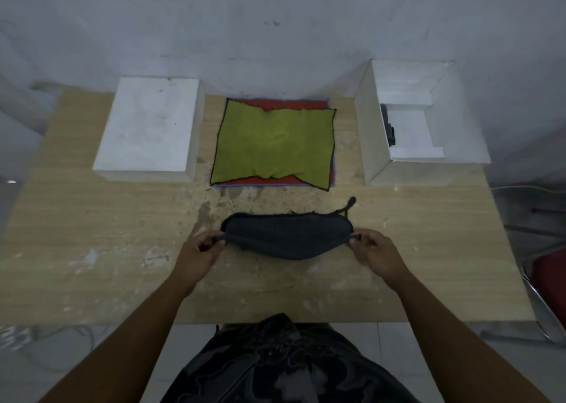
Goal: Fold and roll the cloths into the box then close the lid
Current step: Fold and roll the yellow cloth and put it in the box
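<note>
Dark grey cloth (288, 237) is folded into a narrow band on the bench (92, 234). It sits on the person's side of the green cloth (272, 145), w/ a strip of bare wood btwn the 2. Its near edge sags in a curve, its far edge runs straighter, & a small loop sticks out at the right end. Can't tell if the near edge is off the bench.

L hand (199, 249) pinches the band's left end btwn thumb & fingers. R hand (373, 248) pinches the right end the same way. Both hands are curled tight on fabric, w/ the cloth stretched btwn them.

Green cloth is spread flat & wrinkled, w/ black stitched edges. A red cloth (294, 104) lies under it, showing at the far & near edges.

- Just left of the green cloth: white lid (150, 126), flat top up.
- Right of the green cloth: white box (372, 133), open, w/ 1 dark roll (388, 126) against its left inner wall.
- Further right of the green cloth, off the bench: chair (548, 277) w/ red seat, partly cut off.
</note>
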`<state>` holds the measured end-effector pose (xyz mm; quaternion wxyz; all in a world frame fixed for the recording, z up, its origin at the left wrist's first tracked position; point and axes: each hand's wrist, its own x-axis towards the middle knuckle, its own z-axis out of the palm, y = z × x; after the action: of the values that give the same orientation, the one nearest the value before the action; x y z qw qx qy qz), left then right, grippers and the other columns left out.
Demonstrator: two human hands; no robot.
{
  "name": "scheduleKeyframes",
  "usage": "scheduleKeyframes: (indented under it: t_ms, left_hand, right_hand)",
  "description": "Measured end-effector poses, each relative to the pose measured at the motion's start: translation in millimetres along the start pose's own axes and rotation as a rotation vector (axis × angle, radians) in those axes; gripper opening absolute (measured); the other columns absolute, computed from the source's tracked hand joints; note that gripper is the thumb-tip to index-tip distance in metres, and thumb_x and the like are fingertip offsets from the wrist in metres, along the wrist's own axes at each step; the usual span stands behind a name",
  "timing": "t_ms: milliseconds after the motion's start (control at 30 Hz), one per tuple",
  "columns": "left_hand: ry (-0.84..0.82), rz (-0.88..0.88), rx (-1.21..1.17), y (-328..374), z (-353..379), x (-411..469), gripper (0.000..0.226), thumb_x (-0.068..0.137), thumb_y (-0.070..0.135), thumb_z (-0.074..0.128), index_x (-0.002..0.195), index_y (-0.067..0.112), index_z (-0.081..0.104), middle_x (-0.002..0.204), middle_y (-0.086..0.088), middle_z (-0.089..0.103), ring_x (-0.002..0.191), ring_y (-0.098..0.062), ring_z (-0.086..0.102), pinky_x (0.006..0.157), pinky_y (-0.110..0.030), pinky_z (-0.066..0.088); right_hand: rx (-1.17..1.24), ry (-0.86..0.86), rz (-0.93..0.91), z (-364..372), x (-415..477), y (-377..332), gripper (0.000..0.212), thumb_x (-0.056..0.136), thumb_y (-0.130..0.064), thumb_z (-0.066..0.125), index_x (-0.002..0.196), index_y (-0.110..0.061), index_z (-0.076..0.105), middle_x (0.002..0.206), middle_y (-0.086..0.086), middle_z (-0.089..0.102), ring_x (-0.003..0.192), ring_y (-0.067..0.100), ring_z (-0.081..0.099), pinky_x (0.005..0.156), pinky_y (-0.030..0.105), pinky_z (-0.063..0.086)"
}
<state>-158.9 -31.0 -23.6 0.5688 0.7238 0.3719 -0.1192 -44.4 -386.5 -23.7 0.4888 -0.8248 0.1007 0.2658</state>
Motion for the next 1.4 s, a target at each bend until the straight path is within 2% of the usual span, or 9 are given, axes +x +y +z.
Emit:
scheduleKeyframes:
  t_ms: [100,333,500,800,967,1067,1200,1300,1400]
  left_hand:
    - [0.003,0.001,0.042,12,3,9,0.014,0.094,0.02,0.057,0.106,0.025,0.064,0.104,-0.024,0.061,0.09,-0.04,0.059,0.074,-0.041,0.048]
    - [0.022,-0.044,-0.019,26,5,25,0.027,0.096,0.022,0.055,0.119,0.01,0.061,0.105,-0.009,0.066,0.093,-0.028,0.064,0.086,-0.045,0.053]
    - [0.053,-0.076,-0.041,24,5,34,0.026,0.095,0.022,0.057,0.114,0.005,0.06,0.101,-0.012,0.064,0.086,-0.03,0.064,0.085,-0.047,0.056]
    - [0.185,-0.062,0.085,22,11,38,0.032,0.091,0.035,0.06,0.106,0.006,0.063,0.102,-0.016,0.067,0.093,-0.036,0.064,0.084,-0.05,0.055]
    - [0.329,0.115,0.303,34,27,36,0.026,0.088,0.02,0.065,0.103,0.001,0.058,0.098,-0.018,0.061,0.092,-0.033,0.06,0.084,-0.045,0.052]
    - [0.218,0.208,0.3,46,46,32,0.025,0.09,0.021,0.062,0.108,0.004,0.059,0.1,-0.008,0.061,0.092,-0.022,0.058,0.081,-0.034,0.049]
    - [-0.13,0.14,0.204,67,74,24,0.021,0.095,0.027,0.056,0.112,0.015,0.06,0.108,0.001,0.059,0.1,-0.015,0.057,0.086,-0.027,0.045]
    - [-0.321,0.125,0.186,76,92,24,0.029,0.094,0.036,0.055,0.118,0.021,0.061,0.116,0.004,0.062,0.108,-0.013,0.059,0.086,-0.024,0.046]
    - [-0.402,0.108,0.181,87,112,23,0.036,0.095,0.04,0.052,0.124,0.02,0.06,0.122,0.005,0.063,0.111,-0.011,0.058,0.092,-0.024,0.045]
  right_hand:
    - [0.05,0.011,-0.02,-1,10,-10,0.012,0.091,-0.017,0.063,0.1,-0.011,0.069,0.081,0.003,0.062,0.069,0.014,0.054,0.06,0.026,0.044]
    - [-0.008,0.122,-0.048,4,31,-23,0.016,0.092,-0.015,0.06,0.076,-0.012,0.06,0.069,0.01,0.059,0.062,0.017,0.051,0.051,0.013,0.039]
    - [-0.117,0.12,-0.023,9,46,-20,0.022,0.092,-0.022,0.06,0.091,0.0,0.065,0.085,0.024,0.069,0.084,0.038,0.065,0.076,0.043,0.052]
    - [-0.365,0.283,-0.029,22,41,-27,0.033,0.094,-0.035,0.056,0.099,-0.003,0.065,0.091,0.014,0.068,0.089,0.031,0.063,0.068,0.025,0.034]
    - [-0.301,0.259,0.186,31,39,-35,0.054,0.083,-0.034,0.071,0.122,-0.001,0.054,0.117,0.016,0.063,0.108,0.032,0.06,0.082,0.03,0.044]
    - [-0.208,0.261,0.304,32,44,-39,0.053,0.078,-0.03,0.077,0.117,-0.001,0.056,0.111,0.013,0.064,0.104,0.032,0.061,0.084,0.036,0.048]
    - [0.1,0.219,0.38,28,49,-45,0.02,0.079,-0.017,0.076,0.075,-0.003,0.062,0.068,0.007,0.058,0.055,0.02,0.051,0.051,0.031,0.042]
    - [0.218,0.135,0.381,26,50,-48,0.02,0.078,-0.021,0.077,0.086,-0.004,0.068,0.083,0.008,0.068,0.069,0.022,0.061,0.053,0.027,0.043]
    - [0.245,0.078,0.319,30,50,-51,0.023,0.078,-0.025,0.077,0.093,-0.01,0.071,0.098,0.009,0.073,0.09,0.027,0.068,0.071,0.039,0.056]
